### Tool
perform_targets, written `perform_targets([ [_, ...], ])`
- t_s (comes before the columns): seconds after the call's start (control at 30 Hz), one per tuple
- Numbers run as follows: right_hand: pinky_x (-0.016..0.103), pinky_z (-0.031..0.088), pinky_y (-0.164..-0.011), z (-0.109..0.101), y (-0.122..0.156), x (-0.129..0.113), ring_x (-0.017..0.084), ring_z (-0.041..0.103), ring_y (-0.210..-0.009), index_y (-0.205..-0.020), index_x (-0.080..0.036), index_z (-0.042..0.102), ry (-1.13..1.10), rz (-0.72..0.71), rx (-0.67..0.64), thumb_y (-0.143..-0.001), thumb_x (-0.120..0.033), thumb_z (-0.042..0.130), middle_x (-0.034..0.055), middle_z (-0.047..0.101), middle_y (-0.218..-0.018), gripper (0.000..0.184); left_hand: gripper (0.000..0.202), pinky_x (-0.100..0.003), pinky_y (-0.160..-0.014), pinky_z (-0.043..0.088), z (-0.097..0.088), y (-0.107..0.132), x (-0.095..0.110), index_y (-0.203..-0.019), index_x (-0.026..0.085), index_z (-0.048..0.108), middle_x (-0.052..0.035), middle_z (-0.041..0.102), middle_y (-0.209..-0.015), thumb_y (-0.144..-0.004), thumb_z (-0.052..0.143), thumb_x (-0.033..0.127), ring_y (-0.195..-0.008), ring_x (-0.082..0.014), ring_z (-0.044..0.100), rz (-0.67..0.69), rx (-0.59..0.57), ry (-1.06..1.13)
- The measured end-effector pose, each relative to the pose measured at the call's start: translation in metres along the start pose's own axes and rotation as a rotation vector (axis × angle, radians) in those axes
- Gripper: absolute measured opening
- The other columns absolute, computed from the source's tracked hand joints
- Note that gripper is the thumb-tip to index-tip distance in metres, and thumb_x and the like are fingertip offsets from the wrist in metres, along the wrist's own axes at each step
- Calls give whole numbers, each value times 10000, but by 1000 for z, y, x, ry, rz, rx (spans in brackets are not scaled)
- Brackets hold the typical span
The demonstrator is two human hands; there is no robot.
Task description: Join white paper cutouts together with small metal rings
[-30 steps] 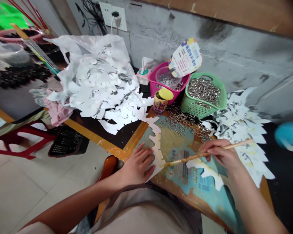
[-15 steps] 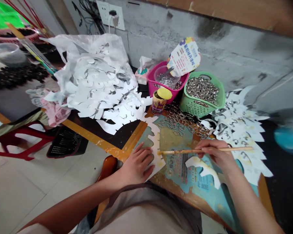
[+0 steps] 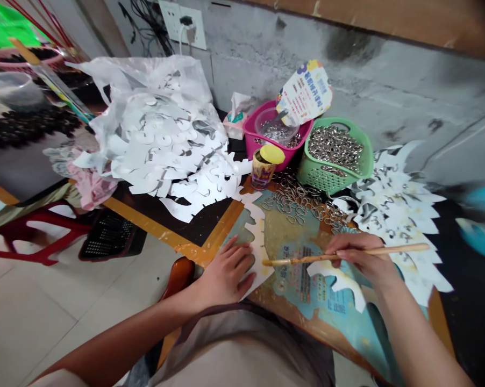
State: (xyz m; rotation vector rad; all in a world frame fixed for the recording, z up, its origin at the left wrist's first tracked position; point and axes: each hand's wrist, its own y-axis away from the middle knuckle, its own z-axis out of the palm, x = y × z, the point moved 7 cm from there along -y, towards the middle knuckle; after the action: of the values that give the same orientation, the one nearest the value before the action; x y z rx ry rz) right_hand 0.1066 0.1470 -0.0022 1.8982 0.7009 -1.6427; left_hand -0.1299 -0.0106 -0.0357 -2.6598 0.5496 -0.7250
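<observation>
At a cluttered worktop below a grey block wall. Gripping a wooden brush firmly in the right hand, with its tip well left of that grip, at the right-hand edge of a notched white cutout. Resting on that cutout, farther left, with the left hand, fingers flat and slightly spread. Just below the brush grip, on a blue printed sheet, a smaller curved cutout. Beyond the grip, loose metal clips and a green basket; beyond and to its left, a yellow-lidded jar. To its right, overlapping white pieces.
</observation>
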Motion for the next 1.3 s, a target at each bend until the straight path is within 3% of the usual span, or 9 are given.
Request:
perform_targets([
  [0.17,277,502,-491,-4,2,-7,189,638,-575,-796,-195,800,12,-56,96,-788,-314,743,70,717,-707,132,167,-568,-1182,333,0,0,0,-1049,174,620,-126,687,-1084,-887,592,203,-1144,-270,642,0,-1,-4],
  [0.33,273,470,-470,5,5,-12,177,618,-531,-795,-195,801,41,-44,8,-797,-353,727,55,685,-649,174,159,-558,-1175,348,-1,-1,1,-1043,181,620,-123,687,-1083,-889,588,202,-1147,-268,641,-2,2,0],
  [0.43,271,460,-441,5,7,-13,176,614,-510,-765,-195,798,-11,-57,29,-781,-372,737,59,688,-661,188,144,-559,-1182,338,-1,-1,1,-1030,175,619,-125,686,-1081,-894,583,206,-1144,-264,640,2,3,-5],
  [0.63,289,479,-478,16,10,-3,192,622,-528,-758,-186,792,-5,10,-58,-777,-403,730,63,688,-628,226,159,-547,-1169,364,-2,-1,1,-1033,171,635,-121,687,-1078,-882,598,201,-1131,-265,647,-3,10,-4],
  [0.83,288,459,-436,-8,22,-2,197,617,-538,-742,-211,799,-9,-26,177,-763,-284,723,67,705,-665,108,173,-571,-1174,350,-3,-1,1,-1045,175,635,-125,692,-1080,-879,595,200,-1127,-273,651,4,15,7],
  [0.97,302,467,-474,-4,26,0,196,623,-538,-782,-213,808,13,-26,121,-787,-251,706,63,717,-686,109,163,-577,-1175,344,-1,-1,0,-1042,176,633,-127,693,-1082,-887,589,206,-1137,-275,646,-4,-3,-6],
  [1.1,303,469,-504,-6,27,-3,198,636,-558,-805,-219,805,30,-53,201,-803,-247,698,56,721,-688,111,165,-566,-1178,342,-1,0,0,-1049,167,623,-131,690,-1092,-892,590,211,-1142,-271,645,4,2,-11],
  [1.23,315,477,-496,1,25,-6,203,627,-542,-787,-213,805,37,-64,126,-805,-276,710,61,715,-672,116,161,-562,-1178,343,-1,0,1,-1045,159,615,-133,686,-1096,-895,592,213,-1145,-268,640,8,7,-16],
  [1.3,308,489,-497,-4,25,-7,198,635,-547,-803,-216,807,50,-65,202,-800,-247,721,57,723,-694,91,157,-559,-1174,351,0,0,0,-1041,160,613,-131,683,-1096,-895,592,212,-1146,-268,637,7,3,-14],
])
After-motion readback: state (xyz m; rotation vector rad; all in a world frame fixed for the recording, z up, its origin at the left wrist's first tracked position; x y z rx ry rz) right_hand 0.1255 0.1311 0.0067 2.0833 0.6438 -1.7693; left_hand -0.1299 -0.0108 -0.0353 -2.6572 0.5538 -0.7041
